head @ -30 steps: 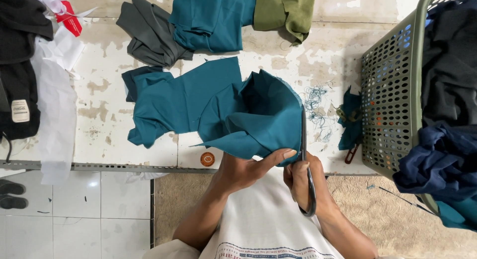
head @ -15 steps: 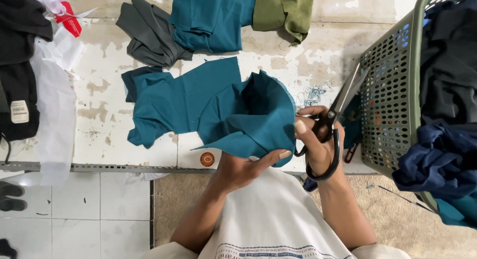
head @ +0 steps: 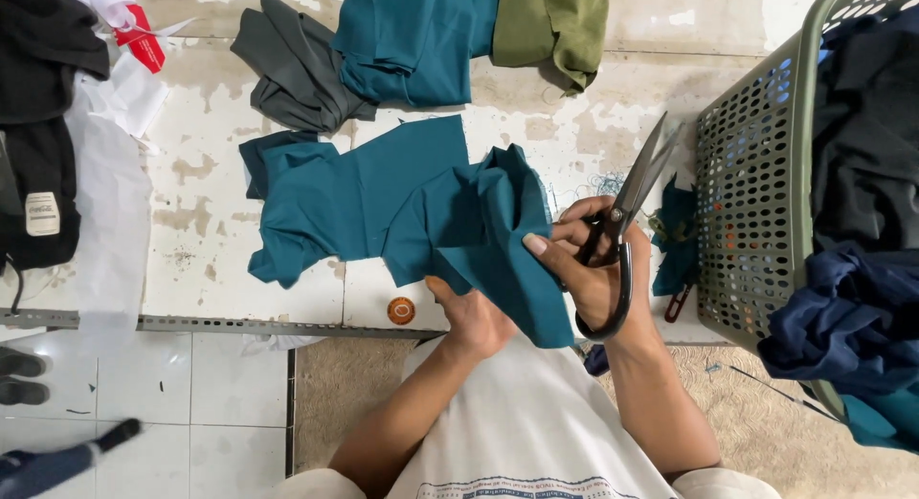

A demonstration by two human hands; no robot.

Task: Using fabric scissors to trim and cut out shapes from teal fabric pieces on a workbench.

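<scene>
Right hand (head: pixel 598 269) fingers closed through handles of large black steel scissors (head: pixel 627 212), blades up, clear of cloth. Left hand (head: pixel 474 317) fingers pinching crumpled teal fabric piece (head: pixel 431 216), draped over worn white surface (head: pixel 191 202) edge. Risks: bunched folds causing crooked cut, thumb near blades, fabric sliding off.

White worktable (head: pixel 220 173), paint badly chipped, metal perforated strip along its near edge. On it: teal cloth (head: pixel 383 207) spread flat mid-table, its right end lifted off; grey garment (head: pixel 297 73) crumpled at the back, touching a folded teal pile (head: pixel 416 39); olive garment (head: pixel 555 25) just beside that pile. White fabric (head: pixel 110 173) and black clothing (head: pixel 43 125) drape the left end. Small orange disc (head: pixel 401 310) near the front edge. Teal scrap (head: pixel 678 236) by the green basket (head: pixel 756 202).
</scene>
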